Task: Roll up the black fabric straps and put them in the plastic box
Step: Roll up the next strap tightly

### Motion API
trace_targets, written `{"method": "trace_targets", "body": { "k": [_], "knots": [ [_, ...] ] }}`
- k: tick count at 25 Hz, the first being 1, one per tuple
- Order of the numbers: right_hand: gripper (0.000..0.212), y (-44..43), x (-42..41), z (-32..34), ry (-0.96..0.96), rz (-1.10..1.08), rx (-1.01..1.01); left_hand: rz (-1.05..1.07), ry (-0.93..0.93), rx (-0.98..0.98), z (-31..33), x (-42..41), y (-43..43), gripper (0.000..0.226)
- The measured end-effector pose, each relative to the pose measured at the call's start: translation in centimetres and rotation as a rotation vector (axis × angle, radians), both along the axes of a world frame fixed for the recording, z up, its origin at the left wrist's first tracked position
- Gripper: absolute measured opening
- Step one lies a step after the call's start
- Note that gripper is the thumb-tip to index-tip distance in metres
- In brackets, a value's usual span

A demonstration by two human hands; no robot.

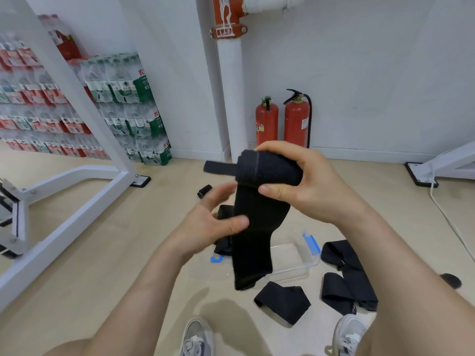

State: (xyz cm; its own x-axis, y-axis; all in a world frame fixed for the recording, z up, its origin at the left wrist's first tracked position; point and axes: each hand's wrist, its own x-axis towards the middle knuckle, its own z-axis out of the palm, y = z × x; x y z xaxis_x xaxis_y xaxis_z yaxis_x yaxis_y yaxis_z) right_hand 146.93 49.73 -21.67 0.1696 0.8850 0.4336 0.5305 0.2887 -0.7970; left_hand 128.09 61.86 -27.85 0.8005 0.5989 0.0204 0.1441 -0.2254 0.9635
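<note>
1. Nearest the camera, the left forearm (pixel 144 291) and right forearm (pixel 411 265) reach in from the lower edge, with two grey shoes (pixel 196 337) seen on the floor between them.
2. The right grip (pixel 303 181) is closed round the rolled head of the black strap (pixel 257 227). The fingers are curled over the top of the roll, the thumb is pressed up beneath it, and the wrist is bent inward.
3. The left grip (pixel 213 217) is spread and somewhat blurred. Its fingers are nearly straight, and the thumb is laid on the hanging tail just below the roll.
4. The strap is held in the air above the plastic box (pixel 290 255). Its unrolled tail hangs down in front of the box, and a narrow tab juts left from the roll.
5. The fabric is judged soft, light and limp. The roll would probably loosen if released, so it is best clamped across its full width while the tail is kept taut.
6. The clear box lies on the floor. Loose straps (pixel 282 301) are scattered near and right of it, and a small rolled strap (pixel 204 191) lies farther off.
</note>
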Motion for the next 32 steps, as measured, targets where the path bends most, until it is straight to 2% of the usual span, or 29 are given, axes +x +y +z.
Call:
{"method": "trace_targets", "body": {
  "k": [2, 4, 7, 8, 9, 11, 12, 13, 16, 18, 19, 23, 27, 30, 32],
  "knots": [
    [0.048, 0.0, -0.2, -0.1, -0.013, 0.032, -0.037, -0.03, -0.262, -0.075, 2.2, 0.5, -1.1, 0.072],
    [0.051, 0.0, -0.6, -0.2, -0.027, 0.047, -0.068, 0.029, -0.312, -0.072, 3.1, 1.2, -2.2, 0.081],
    [0.054, -0.2, -0.8, -0.4, -0.026, 0.096, -0.104, 0.106, -0.306, 0.013, 3.5, 2.0, -2.8, 0.048],
    [0.057, -0.3, -0.8, -0.5, 0.028, 0.087, -0.124, 0.127, -0.32, 0.015, 3.6, 2.2, -2.8, 0.042],
    [0.06, -0.3, -0.6, -0.7, 0.135, 0.07, -0.158, 0.154, -0.35, -0.002, 3.7, 2.2, -2.8, 0.042],
    [0.061, -0.4, -0.3, -0.8, 0.474, 0.056, -0.291, 0.213, -0.429, -0.062, 3.7, 2.1, -2.6, 0.048],
    [0.057, -0.4, -0.3, -1.0, 0.639, 0.083, -0.365, 0.239, -0.451, -0.082, 3.7, 2.0, -2.5, 0.049],
    [0.05, -0.4, -0.3, -1.3, 0.726, 0.124, -0.42, 0.255, -0.458, -0.089, 3.6, 2.0, -2.4, 0.049],
    [0.035, -0.2, -1.1, -2.1, 0.69, 0.215, -0.542, 0.274, -0.468, -0.121, 3.5, 2.0, -2.5, 0.04],
    [0.013, 0.1, -2.0, -2.6, 0.686, 0.23, -0.556, 0.301, -0.478, -0.115, 3.7, 1.8, -2.5, 0.034],
    [0.009, 0.2, -2.2, -2.8, 0.703, 0.216, -0.54, 0.311, -0.481, -0.089, 3.7, 1.7, -2.5, 0.032],
    [0.017, 0.5, -2.8, -2.8, 0.713, 0.117, -0.492, 0.3, -0.446, 0.088, 3.0, 1.5, -2.1, 0.037],
    [0.014, 0.6, -3.3, -3.0, 0.667, 0.071, -0.469, 0.338, -0.468, 0.193, 2.5, 1.8, -2.0, 0.042],
    [0.015, 0.5, -3.6, -2.8, 0.735, 0.11, -0.43, 0.383, -0.463, 0.272, 2.3, 1.9, -2.0, 0.047],
    [0.028, 0.3, -3.9, -2.5, 0.798, 0.133, -0.416, 0.404, -0.457, 0.369, 2.1, 2.0, -2.0, 0.05]
  ]
}}
